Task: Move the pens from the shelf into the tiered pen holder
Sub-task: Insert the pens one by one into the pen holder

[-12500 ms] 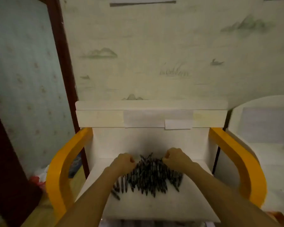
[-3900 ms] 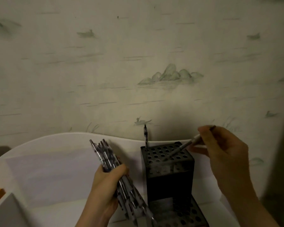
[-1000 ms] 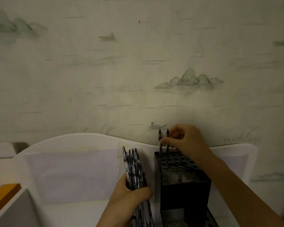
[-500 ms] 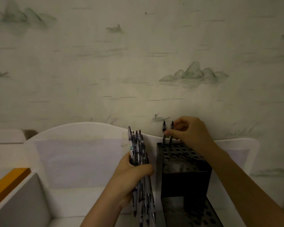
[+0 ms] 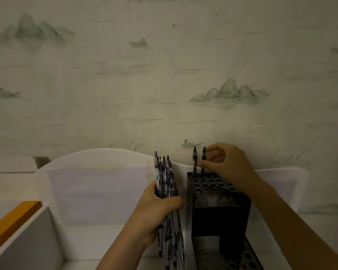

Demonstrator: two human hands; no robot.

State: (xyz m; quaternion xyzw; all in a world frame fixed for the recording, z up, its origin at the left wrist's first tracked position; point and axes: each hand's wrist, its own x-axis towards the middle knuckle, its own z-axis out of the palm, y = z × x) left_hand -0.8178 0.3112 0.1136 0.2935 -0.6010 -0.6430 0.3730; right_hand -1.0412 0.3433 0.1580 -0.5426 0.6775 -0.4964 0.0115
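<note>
1. Head view, the step in hand: the right hand [image 5: 228,164] is at the back left corner of the upper tier of the tiered pen holder [image 5: 219,201]. Its thumb and forefinger pinch the second pen [image 5: 203,158], which stands in a hole just beside the first pen [image 5: 194,160].
2. To seat it well, I judge the pen should go straight down until it bottoms out. The pinch should then loosen without tilting the pen against its neighbour.
3. The left grip: the left hand [image 5: 156,209] has its fingers curled fully round a bundle of pens [image 5: 165,184], held nearly upright just left of the holder. The bundle's lower ends hang below the fist.
4. The next pen is best drawn from the top of the bundle while the fist keeps the others tight, since a loose hold could let several slide out below.
5. Filling the back row along from the corner looks sensible, so standing pens do not block the reach to free holes.
6. Counts: two pens stand in the holder. The bundle shows roughly five or six tips, but the pens overlap and the light is dim, so the exact number cannot be told.
7. Two tiers of the holder show, the lower one cut off by the frame's bottom edge. Every visible hole other than those two looks free.
8. The holder sits on a white surface [image 5: 98,236] with a curved white back panel [image 5: 98,158].
</note>
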